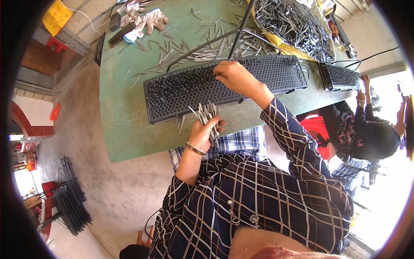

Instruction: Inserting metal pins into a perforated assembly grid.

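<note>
A bundle of thin metal rods (204, 113) is gripped in my left hand (206, 133), close to the near table edge. Just beyond it lies a long black tray with rows of round holes (263, 73). My right hand (235, 77) is over the middle of this tray, its fingers bent and pinched together; what they hold, if anything, is too small to make out. Many dark pieces (172, 90) stand in the tray's left part, while the right part shows bare holes.
Loose metal rods (211, 49) are scattered over the green table (125, 116) behind the tray. A yellow sack (282, 45) holds a heap of them. Work gloves (148, 21) lie at the far left. A co-worker (366, 129) handles a second black tray (343, 77) at right.
</note>
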The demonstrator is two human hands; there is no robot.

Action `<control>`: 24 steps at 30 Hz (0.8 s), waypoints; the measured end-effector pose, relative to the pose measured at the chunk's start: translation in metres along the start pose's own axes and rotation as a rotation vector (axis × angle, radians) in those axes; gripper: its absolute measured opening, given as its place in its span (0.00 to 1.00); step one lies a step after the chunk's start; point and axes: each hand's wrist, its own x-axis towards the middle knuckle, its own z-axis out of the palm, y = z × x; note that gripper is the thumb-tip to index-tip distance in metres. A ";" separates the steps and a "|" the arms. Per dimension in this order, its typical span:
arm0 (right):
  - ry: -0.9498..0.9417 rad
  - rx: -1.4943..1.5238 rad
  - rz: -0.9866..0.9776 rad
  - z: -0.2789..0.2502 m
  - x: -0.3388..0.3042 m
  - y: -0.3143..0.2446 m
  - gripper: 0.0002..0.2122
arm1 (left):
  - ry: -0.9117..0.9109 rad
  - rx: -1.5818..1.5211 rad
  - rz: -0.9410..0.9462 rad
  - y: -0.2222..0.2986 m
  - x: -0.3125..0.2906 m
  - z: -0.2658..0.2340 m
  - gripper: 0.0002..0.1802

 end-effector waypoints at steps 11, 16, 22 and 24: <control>0.114 -0.155 -0.059 0.017 -0.016 -0.002 0.09 | -0.004 -0.042 0.002 -0.003 0.000 -0.001 0.09; 0.298 -0.057 0.009 0.015 -0.024 -0.011 0.07 | 0.001 -0.047 0.005 -0.002 -0.002 -0.001 0.10; -0.006 0.567 0.375 0.031 -0.042 -0.039 0.11 | 0.004 -0.069 0.101 0.006 -0.006 0.002 0.10; -0.053 0.606 0.413 0.033 -0.041 -0.040 0.10 | 0.018 -0.054 0.104 0.006 -0.008 -0.001 0.11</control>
